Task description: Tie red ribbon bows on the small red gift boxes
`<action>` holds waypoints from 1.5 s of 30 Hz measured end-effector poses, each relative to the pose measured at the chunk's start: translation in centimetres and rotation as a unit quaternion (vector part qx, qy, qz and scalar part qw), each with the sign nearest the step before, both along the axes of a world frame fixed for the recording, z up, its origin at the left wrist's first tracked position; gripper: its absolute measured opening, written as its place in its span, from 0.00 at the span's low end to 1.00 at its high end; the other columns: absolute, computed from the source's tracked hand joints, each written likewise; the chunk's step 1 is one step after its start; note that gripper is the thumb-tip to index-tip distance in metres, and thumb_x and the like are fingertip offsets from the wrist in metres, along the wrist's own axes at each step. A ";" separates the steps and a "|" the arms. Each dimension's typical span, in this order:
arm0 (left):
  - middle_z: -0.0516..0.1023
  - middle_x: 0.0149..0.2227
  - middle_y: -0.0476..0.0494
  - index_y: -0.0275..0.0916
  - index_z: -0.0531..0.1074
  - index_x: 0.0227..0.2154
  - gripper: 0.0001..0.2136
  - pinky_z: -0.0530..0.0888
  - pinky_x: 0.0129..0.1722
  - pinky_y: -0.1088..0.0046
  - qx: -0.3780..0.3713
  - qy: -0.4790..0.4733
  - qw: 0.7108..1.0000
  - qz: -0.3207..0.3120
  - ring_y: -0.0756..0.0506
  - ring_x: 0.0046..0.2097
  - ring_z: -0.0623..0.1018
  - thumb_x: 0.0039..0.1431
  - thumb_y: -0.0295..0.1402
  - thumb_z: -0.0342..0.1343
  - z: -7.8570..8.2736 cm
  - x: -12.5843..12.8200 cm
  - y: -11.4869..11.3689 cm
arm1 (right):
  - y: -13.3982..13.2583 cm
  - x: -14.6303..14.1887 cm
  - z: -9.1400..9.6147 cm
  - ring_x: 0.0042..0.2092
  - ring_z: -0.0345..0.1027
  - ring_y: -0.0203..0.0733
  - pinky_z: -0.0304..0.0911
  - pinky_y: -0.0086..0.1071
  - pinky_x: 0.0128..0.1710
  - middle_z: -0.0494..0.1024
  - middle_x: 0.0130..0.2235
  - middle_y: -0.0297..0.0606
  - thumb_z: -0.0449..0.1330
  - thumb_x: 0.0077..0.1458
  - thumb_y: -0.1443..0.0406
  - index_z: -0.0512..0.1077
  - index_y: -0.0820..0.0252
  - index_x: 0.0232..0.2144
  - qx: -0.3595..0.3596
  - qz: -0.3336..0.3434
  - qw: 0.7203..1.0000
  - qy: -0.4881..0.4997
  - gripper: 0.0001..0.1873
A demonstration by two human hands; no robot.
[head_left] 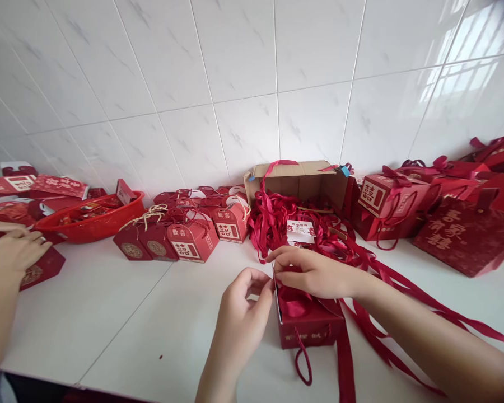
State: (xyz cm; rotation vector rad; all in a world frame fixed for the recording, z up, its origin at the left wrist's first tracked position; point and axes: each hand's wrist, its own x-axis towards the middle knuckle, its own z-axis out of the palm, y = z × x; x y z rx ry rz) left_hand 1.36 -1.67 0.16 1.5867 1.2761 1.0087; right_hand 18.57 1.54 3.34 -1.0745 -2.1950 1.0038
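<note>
A dark red gift box (311, 331) stands on the table in front of me, with a twisted cord handle (304, 366) hanging from its near side. A red ribbon (296, 304) lies over the box top, and a ribbon tail (346, 364) runs down at its right. My left hand (246, 305) is closed, thumb and fingertips pinching at the box's left edge. From the right, my right hand (308, 271) reaches over the top, its bent fingers gripping the far left edge. What lies beneath those fingers is hidden.
Behind the box, an open cardboard carton (302, 168) spills red ribbons (273, 218). Small red boxes (192, 238) are grouped left of it; larger gift boxes (388, 196) stand right. A red basin (96, 224) holds small packets. Another person's hand (19, 252) holds a box at far left.
</note>
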 end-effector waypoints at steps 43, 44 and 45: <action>0.65 0.27 0.51 0.39 0.64 0.25 0.16 0.63 0.30 0.76 -0.054 -0.059 0.992 -0.095 0.48 0.33 0.69 0.56 0.48 0.54 -1.0 -1.8 1.5 | -3.7 5.9 -6.3 0.20 0.50 0.26 0.42 0.25 0.20 0.59 0.22 0.23 0.67 0.48 0.57 0.59 0.57 0.30 -0.253 -0.088 0.908 0.322 0.20; 0.65 0.27 0.51 0.39 0.64 0.25 0.16 0.63 0.30 0.76 -0.051 -0.053 0.993 -0.094 0.48 0.33 0.69 0.55 0.48 0.54 -0.9 -2.0 1.4 | -3.7 6.0 -6.4 0.19 0.45 0.25 0.38 0.25 0.19 0.57 0.21 0.21 0.67 0.47 0.58 0.59 0.57 0.30 -0.255 -0.088 0.904 0.333 0.20; 0.65 0.27 0.52 0.39 0.64 0.25 0.16 0.62 0.29 0.77 -0.048 -0.046 0.993 -0.093 0.48 0.33 0.69 0.55 0.48 0.54 -0.7 -2.1 1.4 | -3.7 6.2 -6.4 0.19 0.41 0.25 0.35 0.25 0.19 0.54 0.21 0.21 0.68 0.47 0.59 0.59 0.57 0.29 -0.252 -0.089 0.900 0.345 0.20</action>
